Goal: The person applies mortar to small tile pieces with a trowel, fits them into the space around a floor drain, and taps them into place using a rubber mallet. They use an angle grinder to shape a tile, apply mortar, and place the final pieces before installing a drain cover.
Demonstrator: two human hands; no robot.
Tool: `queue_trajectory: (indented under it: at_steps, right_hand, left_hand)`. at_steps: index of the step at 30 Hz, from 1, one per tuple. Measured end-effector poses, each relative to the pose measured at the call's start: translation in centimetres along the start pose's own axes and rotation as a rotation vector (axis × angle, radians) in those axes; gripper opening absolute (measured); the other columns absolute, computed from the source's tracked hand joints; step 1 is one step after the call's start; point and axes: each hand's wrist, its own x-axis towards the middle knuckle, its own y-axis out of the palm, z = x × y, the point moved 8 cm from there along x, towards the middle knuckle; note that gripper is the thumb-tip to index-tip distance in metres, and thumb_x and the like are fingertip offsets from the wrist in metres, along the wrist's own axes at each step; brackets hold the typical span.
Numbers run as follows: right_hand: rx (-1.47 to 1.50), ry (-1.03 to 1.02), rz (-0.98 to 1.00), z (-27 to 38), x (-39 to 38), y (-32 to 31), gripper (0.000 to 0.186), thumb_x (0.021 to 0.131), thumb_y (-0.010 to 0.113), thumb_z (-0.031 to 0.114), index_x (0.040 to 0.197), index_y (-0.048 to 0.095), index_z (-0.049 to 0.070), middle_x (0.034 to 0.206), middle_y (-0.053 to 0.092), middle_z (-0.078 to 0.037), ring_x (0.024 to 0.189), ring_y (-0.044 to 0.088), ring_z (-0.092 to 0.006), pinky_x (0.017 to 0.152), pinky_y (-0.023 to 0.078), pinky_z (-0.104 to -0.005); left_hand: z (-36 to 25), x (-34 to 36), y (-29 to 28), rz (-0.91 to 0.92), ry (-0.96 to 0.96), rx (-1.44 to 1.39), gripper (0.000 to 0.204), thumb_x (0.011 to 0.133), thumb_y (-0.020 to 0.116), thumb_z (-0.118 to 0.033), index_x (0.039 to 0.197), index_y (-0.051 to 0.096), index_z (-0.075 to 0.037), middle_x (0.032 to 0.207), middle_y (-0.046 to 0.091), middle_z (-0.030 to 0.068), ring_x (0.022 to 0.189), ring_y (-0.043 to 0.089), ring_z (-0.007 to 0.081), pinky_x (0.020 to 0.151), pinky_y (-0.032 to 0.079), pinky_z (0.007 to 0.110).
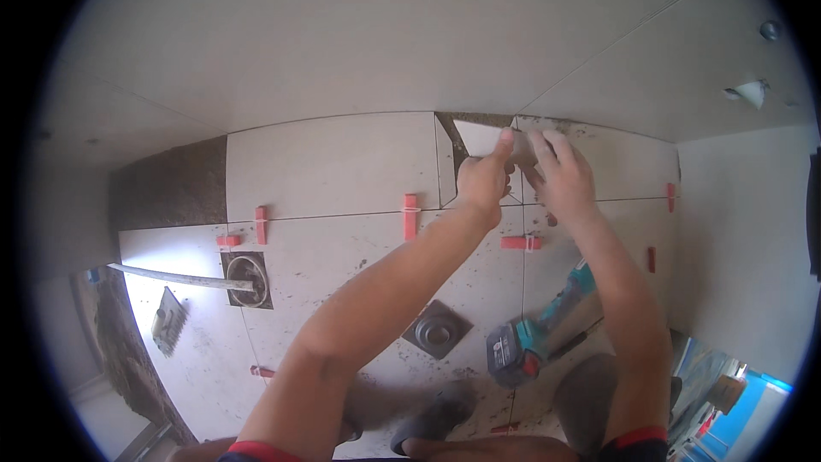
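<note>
A cut white tile piece point(476, 134) is tilted over the dark gap point(479, 118) between floor tiles near the top wall. My left hand point(486, 178) grips it, thumb raised along its face. My right hand point(560, 171) is at the piece's right end, fingers bent against it; their tips are partly hidden. Narrow cut strips point(445, 171) border the gap. Below my hands a teal and black cordless power tool point(534, 334) lies on the tiles between my forearms, and a square grey drain fitting point(437, 329) is left of it.
Red leveling wedges point(410, 222) sit along the joints. A pale pipe point(175, 276) reaches a round opening point(246, 295) at left, beside a notched trowel point(168, 325). An untiled dark patch point(175, 180) is at upper left. Walls point(740, 214) enclose the floor; blue items point(744, 406) stand at lower right.
</note>
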Motion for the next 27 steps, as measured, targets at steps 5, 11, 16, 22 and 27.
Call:
queue_trajectory:
  at_steps: [5, 11, 16, 22, 27]
  right_hand:
    - [0.127, 0.159, 0.245, -1.9, 2.7, 3.3, 0.055, 0.076, 0.077, 0.016, 0.126, 0.057, 0.007, 0.12, 0.054, -0.009, 0.101, 0.062, -0.032, 0.084, 0.053, -0.0418]
    - [0.165, 0.144, 0.33, -2.9, 4.0, 5.9, 0.054, 0.077, 0.077, 0.016, 0.126, 0.058, 0.005, 0.122, 0.054, -0.01, 0.103, 0.061, -0.0326, 0.087, 0.053, -0.0422]
    - [0.192, 0.126, 0.332, -2.9, 4.9, 7.0, 0.052, 0.077, 0.077, 0.018, 0.124, 0.059, 0.003, 0.123, 0.054, -0.01, 0.103, 0.061, -0.0319, 0.088, 0.052, -0.0421]
    - [0.153, 0.107, 0.33, -2.2, 5.3, 7.7, 0.052, 0.079, 0.076, 0.019, 0.126, 0.058, 0.005, 0.124, 0.052, -0.008, 0.103, 0.061, -0.0313, 0.088, 0.051, -0.0425]
    - [0.127, 0.141, 0.339, -2.0, 4.8, 8.6, 0.055, 0.082, 0.074, 0.02, 0.131, 0.054, 0.007, 0.127, 0.05, -0.008, 0.104, 0.06, -0.0312, 0.088, 0.052, -0.0431]
  left_hand:
    - [-0.1, 1.1, -2.7, 0.0, 0.079, 0.279, 0.05, 0.087, 0.071, -0.039, 0.107, 0.061, 0.005, 0.093, 0.062, 0.0095, 0.083, 0.055, 0.0169, 0.075, 0.046, 0.033]
    - [-1.0, -1.5, -4.5, 0.056, 0.208, 0.534, 0.044, 0.088, 0.069, -0.032, 0.111, 0.061, 0.004, 0.103, 0.066, 0.0121, 0.096, 0.059, 0.0181, 0.084, 0.046, 0.031]
    - [-1.5, -1.6, -5.4, 0.087, 0.253, 0.658, 0.038, 0.09, 0.066, -0.029, 0.109, 0.062, 0.003, 0.099, 0.068, 0.0129, 0.093, 0.062, 0.0183, 0.083, 0.048, 0.032]
    - [-2.1, -1.4, -5.6, 0.072, 0.343, 0.776, 0.037, 0.09, 0.066, -0.029, 0.108, 0.063, 0.003, 0.099, 0.068, 0.0138, 0.093, 0.063, 0.0195, 0.083, 0.048, 0.033]
    - [-1.8, -1.7, -6.0, 0.066, 0.354, 0.786, 0.036, 0.09, 0.067, -0.029, 0.107, 0.063, 0.002, 0.099, 0.068, 0.014, 0.093, 0.063, 0.0203, 0.083, 0.048, 0.032]
